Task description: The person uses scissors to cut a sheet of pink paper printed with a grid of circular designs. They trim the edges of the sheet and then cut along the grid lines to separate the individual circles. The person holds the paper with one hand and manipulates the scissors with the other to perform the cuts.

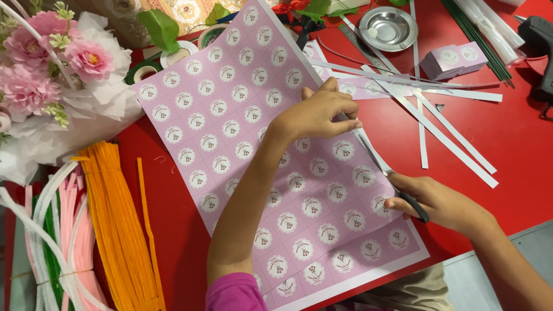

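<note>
A large pink sheet (pixel 242 115) printed with rows of round white labels lies across the red table (pixel 507 144). My left hand (pixel 319 112) presses down on the sheet near its right edge, fingers curled over the paper's border. My right hand (pixel 440 201) grips black-handled scissors (pixel 391 178), whose blades run along the sheet's right edge toward my left hand.
Cut white paper strips (pixel 443 129) lie to the right. Behind them are a metal dish (pixel 387 27), a stack of small pink cards (pixel 453 59), green stems and a black glue gun (pixel 538 40). Left: orange pipe cleaners (pixel 118 224), pink and white ones, a pink flower bouquet (pixel 52 75), tape rolls.
</note>
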